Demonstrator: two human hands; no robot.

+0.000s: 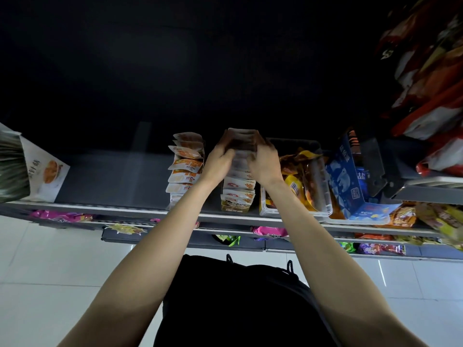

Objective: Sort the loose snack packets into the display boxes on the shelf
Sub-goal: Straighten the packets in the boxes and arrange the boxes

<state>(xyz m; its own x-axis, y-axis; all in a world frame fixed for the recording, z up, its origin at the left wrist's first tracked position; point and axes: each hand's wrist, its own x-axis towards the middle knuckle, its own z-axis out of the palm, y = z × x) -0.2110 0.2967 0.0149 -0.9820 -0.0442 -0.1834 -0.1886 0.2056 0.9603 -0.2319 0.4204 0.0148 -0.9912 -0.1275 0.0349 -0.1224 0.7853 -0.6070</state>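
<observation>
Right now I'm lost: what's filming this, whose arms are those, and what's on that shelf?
There is no machine here. A person wears a wide-angle camera on the head, looking forward and down, so the two bare arms reaching up the picture are their own.

The left hand and right hand together grip a stack of snack packets, holding it over the middle row of packets standing in a display box on the grey shelf.

Beside that, on the left, stands another row of orange-and-white packets. To the right are a clear plastic tub with yellow and brown wrappers, then a blue carton. Red bags hang at upper right. Lower shelves hold more bright packets, blurred here.
</observation>
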